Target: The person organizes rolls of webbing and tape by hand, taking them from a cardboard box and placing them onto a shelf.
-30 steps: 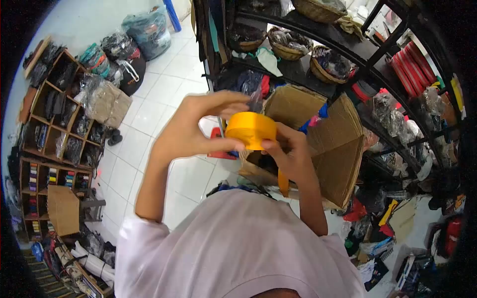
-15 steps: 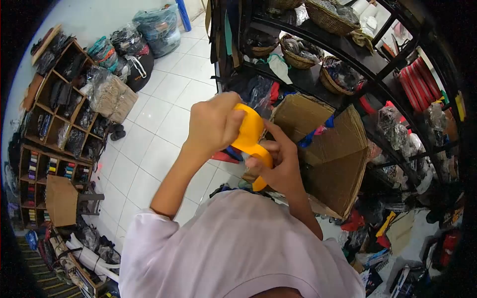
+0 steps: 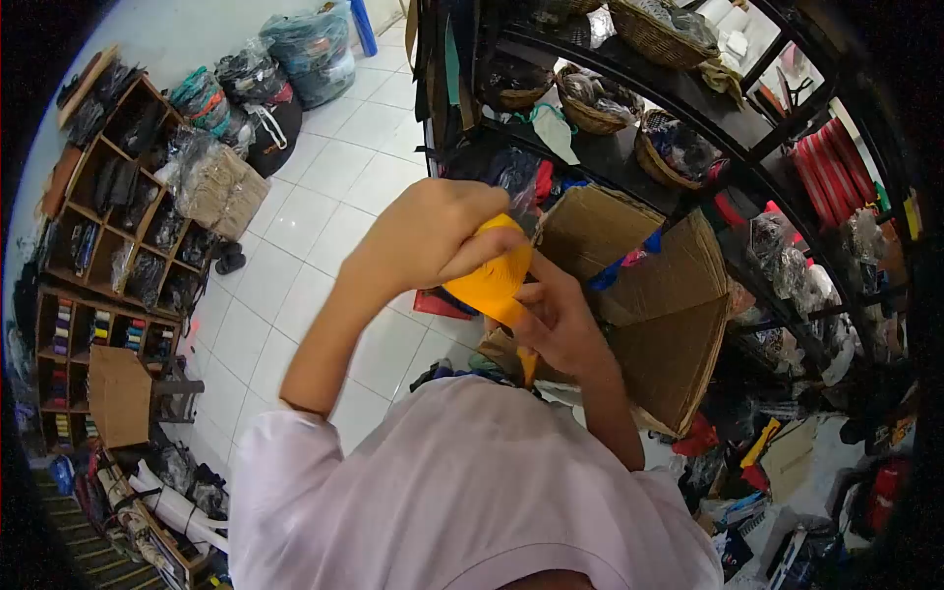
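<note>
In front of my chest, my left hand [image 3: 423,234] is closed around a roll of flat yellow ribbon [image 3: 490,279], its thumb lying across the upper side. My right hand [image 3: 568,323] pinches the strip where it comes off the roll's lower right. The loose end of the strip [image 3: 529,366] hangs below my right fingers, against my shirt. Some of the right fingers are hidden behind the roll and the strip.
An open cardboard box [image 3: 654,315] stands just right of my hands. Behind it are black shelves [image 3: 590,162] with wicker baskets [image 3: 661,34]. A wooden cubby shelf [image 3: 108,236] with thread spools is at left. White tiles [image 3: 334,236] cover the floor.
My left hand has turned and shifted slightly left, and its thumb now lies over the roll. The strip below my right hand hangs straighter and narrower than before.
</note>
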`<state>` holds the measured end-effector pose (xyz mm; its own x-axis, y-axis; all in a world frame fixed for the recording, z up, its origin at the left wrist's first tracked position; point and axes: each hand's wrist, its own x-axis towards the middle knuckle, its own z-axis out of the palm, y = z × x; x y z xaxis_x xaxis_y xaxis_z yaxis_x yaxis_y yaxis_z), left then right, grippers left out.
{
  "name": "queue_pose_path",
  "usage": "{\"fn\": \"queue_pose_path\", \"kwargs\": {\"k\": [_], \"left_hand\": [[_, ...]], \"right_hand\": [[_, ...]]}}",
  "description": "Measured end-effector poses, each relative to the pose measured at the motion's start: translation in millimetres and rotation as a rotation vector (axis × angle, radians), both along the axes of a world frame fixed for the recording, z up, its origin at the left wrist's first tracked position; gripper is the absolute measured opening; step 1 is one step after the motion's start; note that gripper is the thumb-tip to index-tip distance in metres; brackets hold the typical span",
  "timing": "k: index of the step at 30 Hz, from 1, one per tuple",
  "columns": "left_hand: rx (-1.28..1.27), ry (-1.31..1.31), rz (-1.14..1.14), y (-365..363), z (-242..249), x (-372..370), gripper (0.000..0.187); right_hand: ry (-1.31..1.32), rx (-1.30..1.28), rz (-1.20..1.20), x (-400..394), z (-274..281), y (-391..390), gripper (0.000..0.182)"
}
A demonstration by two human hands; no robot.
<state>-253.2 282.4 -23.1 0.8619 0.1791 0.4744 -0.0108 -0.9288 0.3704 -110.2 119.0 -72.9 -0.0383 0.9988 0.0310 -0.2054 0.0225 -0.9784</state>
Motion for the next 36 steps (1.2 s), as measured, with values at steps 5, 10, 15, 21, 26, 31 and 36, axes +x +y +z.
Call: {"fn": "queue_pose_path", "kwargs": {"k": [5,10,15,21,26,31,36], "left_hand": [[0.269,0.295,0.033,-18,8,7,0.049],[-0.755,-0.753,0.456,-47,-16,45,0.058],[-0.400,-0.525,0.204,-20,11,15,0.048],[0.150,0.018,0.082,-49,0,7,0.041],[-0.835,-0.563,0.272,-90,-41,24,0.077],[-0.620,-0.482,0.380,-82,-65,13,0.074],[-0.117,0.256,0.107,-63,-23,7,0.052]], "right_hand": [[-0.250,0.244,-0.273,-1,1,10,0.043],[-0.071,0.179,-0.445,-9,-1,26,0.045],[-0.153,0.295,-0.362,-21,-11,0,0.058],[-0.442,0.205,-0.472,-16,-3,-24,0.050],[-0.253,0.211,-0.580,-20,-18,-42,0.046],[-0.252,0.117,-0.378,-11,-21,-47,0.050],[-0.219,0.011,-0.247,8,-25,-60,0.060]]}}
